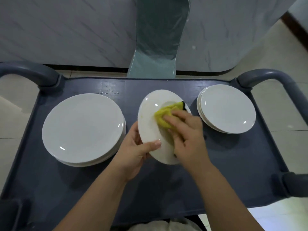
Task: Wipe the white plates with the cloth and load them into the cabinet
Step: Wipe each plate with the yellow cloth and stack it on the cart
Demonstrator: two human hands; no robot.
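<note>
The left hand (pixel 138 147) pinches the tilted plate's (pixel 150 117) rim above the cart (pixel 216 164), steadying it between two plate stacks. The right hand (pixel 186 130) presses the yellow cloth (pixel 165 112) flat against the plate's face, fingers closed on it, to wipe.

1. Left hand (pixel 135 147) grips the lower rim of a tilted white plate (pixel 150 127), thumb on its face; the plate is raised above the grey cart (pixel 166 189).
2. Right hand (pixel 186 135) presses a yellow cloth (pixel 164 114) onto the plate.
3. Large stack (pixel 83 129) lies left; small stack (pixel 226 108) right.
</note>
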